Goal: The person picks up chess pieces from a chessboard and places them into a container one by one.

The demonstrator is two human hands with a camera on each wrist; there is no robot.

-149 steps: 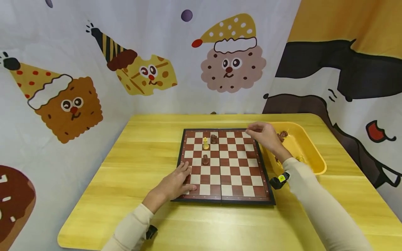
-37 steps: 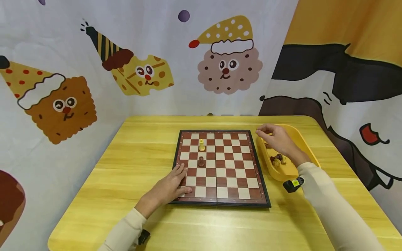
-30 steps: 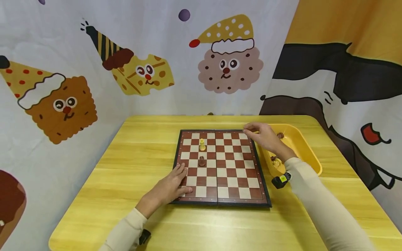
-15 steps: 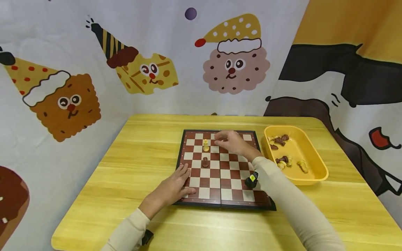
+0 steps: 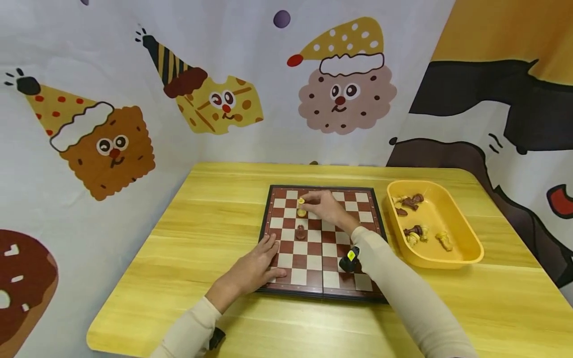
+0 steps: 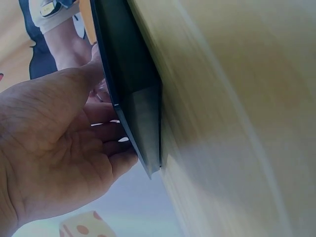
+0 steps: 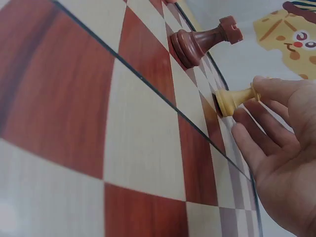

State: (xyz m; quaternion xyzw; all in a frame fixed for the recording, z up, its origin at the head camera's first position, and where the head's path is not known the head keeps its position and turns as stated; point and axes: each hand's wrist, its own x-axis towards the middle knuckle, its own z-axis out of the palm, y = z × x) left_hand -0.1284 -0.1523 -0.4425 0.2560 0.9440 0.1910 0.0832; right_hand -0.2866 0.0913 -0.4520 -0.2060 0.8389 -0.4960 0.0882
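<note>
My right hand (image 5: 329,208) is over the far left part of the chessboard (image 5: 307,262), its thumb and forefinger pinching the top of a pale yellow chess piece (image 7: 229,101). That piece stands upright, base right at the board's surface, its head partly covered by my fingers. A brown rook (image 7: 197,43) stands on a nearby square, nearer me in the head view (image 5: 301,232). Fingers spread, my left hand (image 5: 252,268) rests on the board's left edge. In the left wrist view the palm of that hand (image 6: 64,133) shows beside the black board side (image 6: 140,118).
Right of the board stands a yellow tray (image 5: 465,248) with several brown and yellow chess pieces lying in it. Everything sits on a wooden table (image 5: 179,238). A patterned curtain (image 5: 250,30) hangs behind and along the left side.
A brown piece beside the yellow one has left the board since the oldest frame. My right hand has moved from the tray leftward to the yellow piece and pinches it. The left hand stays put.
</note>
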